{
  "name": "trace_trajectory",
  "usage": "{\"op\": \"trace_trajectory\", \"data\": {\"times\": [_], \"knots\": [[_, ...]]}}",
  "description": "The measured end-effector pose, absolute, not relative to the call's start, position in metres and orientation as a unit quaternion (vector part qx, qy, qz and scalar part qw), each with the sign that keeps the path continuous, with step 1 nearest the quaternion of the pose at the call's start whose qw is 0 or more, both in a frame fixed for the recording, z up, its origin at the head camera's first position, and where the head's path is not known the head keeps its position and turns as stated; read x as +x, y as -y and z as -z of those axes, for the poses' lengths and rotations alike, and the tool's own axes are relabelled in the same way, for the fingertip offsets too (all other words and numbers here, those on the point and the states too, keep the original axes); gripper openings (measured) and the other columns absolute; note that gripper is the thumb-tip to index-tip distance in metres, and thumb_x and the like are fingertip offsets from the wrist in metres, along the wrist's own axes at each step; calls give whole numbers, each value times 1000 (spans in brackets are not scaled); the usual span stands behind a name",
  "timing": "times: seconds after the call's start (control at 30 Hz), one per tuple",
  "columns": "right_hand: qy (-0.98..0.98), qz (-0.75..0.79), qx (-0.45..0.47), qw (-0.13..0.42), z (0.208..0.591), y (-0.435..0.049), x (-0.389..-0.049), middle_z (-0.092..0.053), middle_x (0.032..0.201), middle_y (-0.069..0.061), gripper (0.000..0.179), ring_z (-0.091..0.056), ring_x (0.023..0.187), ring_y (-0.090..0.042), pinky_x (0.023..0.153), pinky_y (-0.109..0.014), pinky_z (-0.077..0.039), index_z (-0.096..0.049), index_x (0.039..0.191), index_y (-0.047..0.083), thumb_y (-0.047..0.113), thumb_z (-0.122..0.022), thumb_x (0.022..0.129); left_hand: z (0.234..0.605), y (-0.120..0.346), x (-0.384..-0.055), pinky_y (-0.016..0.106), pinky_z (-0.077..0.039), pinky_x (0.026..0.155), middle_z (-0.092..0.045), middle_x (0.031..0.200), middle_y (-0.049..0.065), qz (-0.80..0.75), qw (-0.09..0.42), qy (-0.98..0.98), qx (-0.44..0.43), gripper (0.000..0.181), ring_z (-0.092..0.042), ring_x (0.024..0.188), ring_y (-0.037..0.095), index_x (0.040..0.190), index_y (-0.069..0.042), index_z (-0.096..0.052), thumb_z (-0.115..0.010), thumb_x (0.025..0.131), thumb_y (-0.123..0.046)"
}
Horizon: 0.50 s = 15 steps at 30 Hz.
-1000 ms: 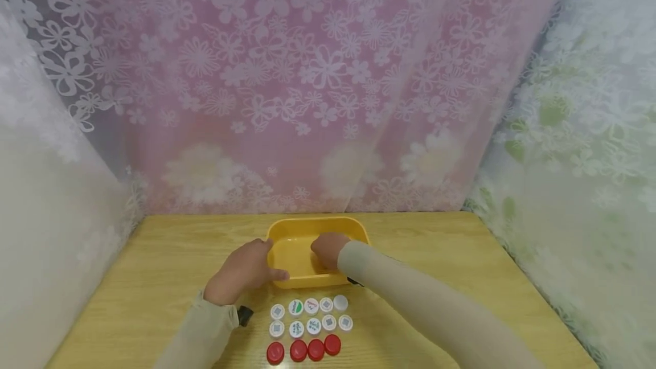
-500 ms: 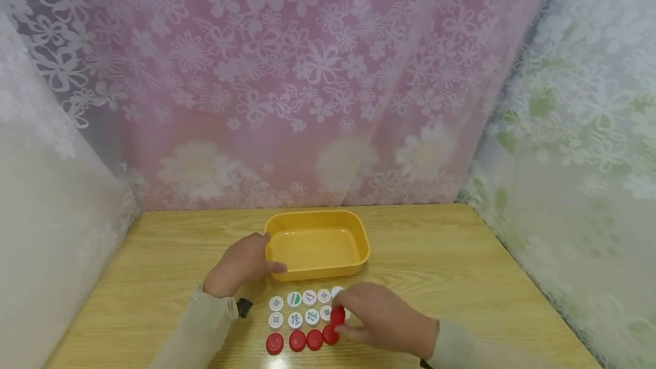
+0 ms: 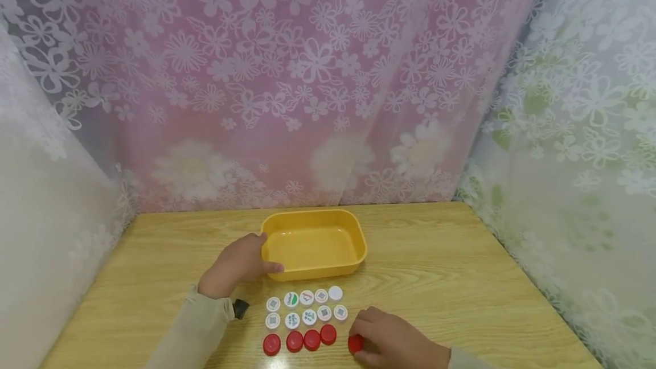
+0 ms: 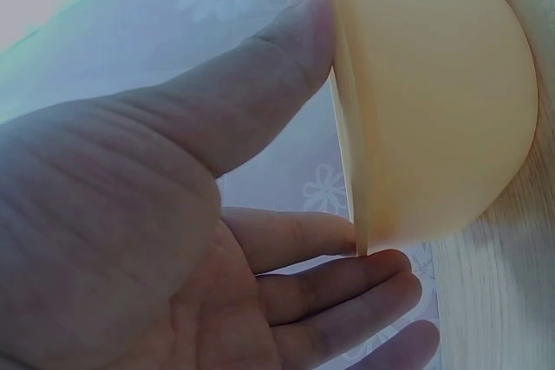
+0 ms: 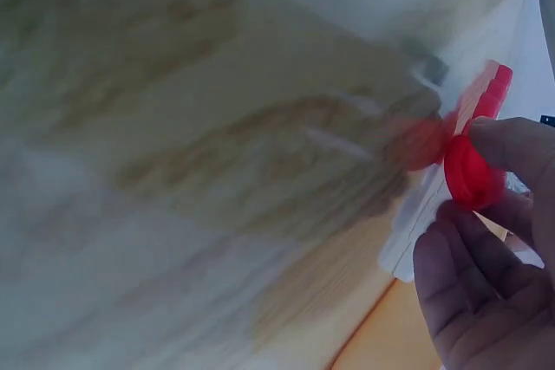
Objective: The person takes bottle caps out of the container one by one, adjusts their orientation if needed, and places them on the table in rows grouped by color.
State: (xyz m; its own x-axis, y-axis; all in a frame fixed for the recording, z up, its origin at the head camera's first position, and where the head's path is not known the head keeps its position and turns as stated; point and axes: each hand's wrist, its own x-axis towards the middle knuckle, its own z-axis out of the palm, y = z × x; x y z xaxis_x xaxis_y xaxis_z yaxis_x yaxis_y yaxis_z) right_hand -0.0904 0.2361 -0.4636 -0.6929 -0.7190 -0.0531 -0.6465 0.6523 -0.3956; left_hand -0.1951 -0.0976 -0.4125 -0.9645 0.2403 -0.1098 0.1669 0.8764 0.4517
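Note:
My right hand (image 3: 397, 339) pinches a red bottle cap (image 3: 355, 344) low over the table's front part. In the right wrist view that red cap (image 5: 473, 171) is held between thumb and fingers. To its left, a row of several red caps (image 3: 312, 340) lies in front of two rows of white caps (image 3: 309, 317), some printed. My left hand (image 3: 238, 263) rests on the left end of a yellow plastic tub (image 3: 318, 273). Seen from the left wrist, the thumb and nearly straight fingertips (image 4: 334, 223) touch the tub's rim (image 4: 351, 127).
The wooden table (image 3: 435, 261) extends on both sides of the tub and caps. A floral curtain (image 3: 287, 101) hangs along the table's back edge, and pale floral sheets flank both sides. Nothing lies inside the tub.
My right hand came out of the tub, passed over the caps with a red cap, and moved right and nearer to me. The left hand keeps its place on the tub.

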Motion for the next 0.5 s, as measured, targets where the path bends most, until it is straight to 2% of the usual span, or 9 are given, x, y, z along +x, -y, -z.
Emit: {"op": "trace_trajectory", "data": {"times": [0.13,0.3,0.5], "knots": [[-898,176,-396,74,469,-236,-93,-53,94,21,9,-47,80,4,70,-14,-47,-68,103,30,36,-72,98,413,99,-192,58,-46,108,-58,144,25,-221,80,-967,102,93,-56,130,43,151,7,-46,-85,84,-45],[-912,197,-343,109,471,-228,-96,-54,92,22,14,-49,78,4,71,-17,-48,-67,106,27,36,-74,97,413,99,-194,58,-46,107,-58,143,26,-215,73,-967,113,94,-56,130,43,150,8,-47,-86,83,-47],[-920,217,-306,116,472,-232,-97,-53,84,21,21,-48,72,2,66,-18,-46,-60,99,28,40,-76,94,420,97,-195,58,-48,104,-60,138,26,-232,68,-963,116,93,-57,126,44,151,4,-48,-86,83,-46]]}}
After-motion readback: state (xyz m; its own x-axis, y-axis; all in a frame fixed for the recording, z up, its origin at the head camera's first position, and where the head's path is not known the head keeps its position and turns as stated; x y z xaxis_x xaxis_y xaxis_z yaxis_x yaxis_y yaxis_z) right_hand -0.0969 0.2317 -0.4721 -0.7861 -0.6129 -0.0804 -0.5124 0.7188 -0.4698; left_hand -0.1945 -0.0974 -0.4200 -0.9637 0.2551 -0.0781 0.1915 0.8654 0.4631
